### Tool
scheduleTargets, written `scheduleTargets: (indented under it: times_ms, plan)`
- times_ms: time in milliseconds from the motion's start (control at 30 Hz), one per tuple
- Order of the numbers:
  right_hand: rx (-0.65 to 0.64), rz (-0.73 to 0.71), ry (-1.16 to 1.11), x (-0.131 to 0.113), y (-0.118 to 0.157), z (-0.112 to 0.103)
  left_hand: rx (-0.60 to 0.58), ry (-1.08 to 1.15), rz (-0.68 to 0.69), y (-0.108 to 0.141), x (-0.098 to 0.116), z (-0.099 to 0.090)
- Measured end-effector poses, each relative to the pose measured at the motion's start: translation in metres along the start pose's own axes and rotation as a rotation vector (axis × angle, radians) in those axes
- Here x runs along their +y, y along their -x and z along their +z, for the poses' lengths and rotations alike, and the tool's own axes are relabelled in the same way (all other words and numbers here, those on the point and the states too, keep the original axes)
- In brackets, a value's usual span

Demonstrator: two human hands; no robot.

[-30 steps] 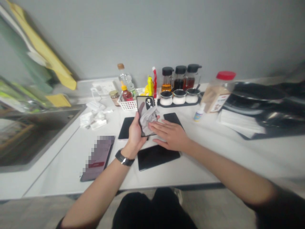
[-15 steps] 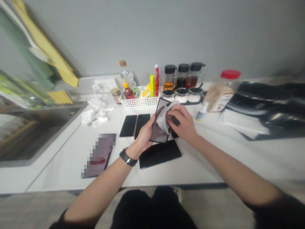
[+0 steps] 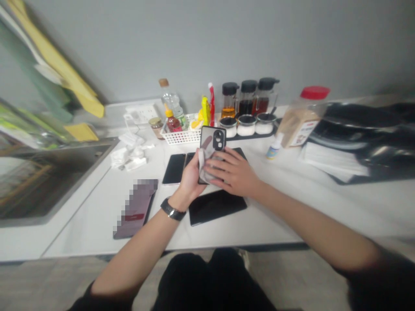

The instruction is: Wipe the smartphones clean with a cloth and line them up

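Observation:
My left hand [image 3: 190, 175] grips a phone [image 3: 207, 137] by its long left edge, its back with a dark camera block turned towards me. Across the lower part of that back lies my right hand [image 3: 238, 172], fingers stretched out and pressing a thin white tissue [image 3: 201, 160] to it. Part of the tissue shows at the phone's left edge, by my left fingers; the rest is hidden. Below the hands a black tablet [image 3: 218, 207] lies on the counter. Another black-screened phone [image 3: 174, 169] lies to the left, beside one mostly covered by my left hand.
A reflective dark tablet-like slab [image 3: 138, 211], partly pixelated, lies left. Crumpled white tissues [image 3: 129, 155] lie near the sink [image 3: 58, 185]. Behind stand a white basket [image 3: 183, 137] of bottles, several condiment jars [image 3: 246, 125], a small spray bottle [image 3: 275, 149] and a red-lidded tub [image 3: 301, 123].
The phone has been turned so its camera side now faces me. My right hand has gone from pinching the bunched tissue to lying spread over the phone's back.

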State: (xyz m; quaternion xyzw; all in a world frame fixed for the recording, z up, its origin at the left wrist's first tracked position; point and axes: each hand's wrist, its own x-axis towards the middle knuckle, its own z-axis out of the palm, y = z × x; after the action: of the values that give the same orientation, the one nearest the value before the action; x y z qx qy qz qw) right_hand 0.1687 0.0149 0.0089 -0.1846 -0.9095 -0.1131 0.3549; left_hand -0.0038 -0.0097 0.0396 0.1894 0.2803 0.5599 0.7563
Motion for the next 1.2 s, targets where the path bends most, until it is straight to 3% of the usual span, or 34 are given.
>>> scheduleTargets:
  times_ms: [133,300,367,467,633,800,1033,1200]
  plan:
    - [-0.018,0.227,0.101,0.013,0.001,-0.007,-0.018,-0.071,-0.022,0.000,-0.012,-0.002]
    - [-0.092,-0.032,-0.017,-0.006,0.001,0.000,-0.006,0.001,0.089,0.004,0.001,0.003]
    - [-0.086,-0.065,-0.034,-0.011,0.002,0.000,-0.017,0.042,0.168,0.004,0.009,0.005]
    - [-0.014,0.074,0.041,-0.006,0.003,-0.003,-0.005,0.056,0.219,0.002,0.008,0.005]
    - [0.016,0.318,0.141,0.007,0.002,0.000,0.030,-0.040,0.170,0.000,-0.019,0.003]
    - [-0.025,0.285,0.085,0.003,0.003,0.007,0.043,-0.099,0.252,0.002,-0.022,0.004]
    - [-0.183,-0.062,-0.051,-0.013,-0.002,0.006,0.100,0.064,0.231,0.004,0.005,0.007]
    - [-0.022,0.231,0.112,0.008,0.000,-0.005,-0.011,-0.028,0.003,0.003,-0.014,0.002]
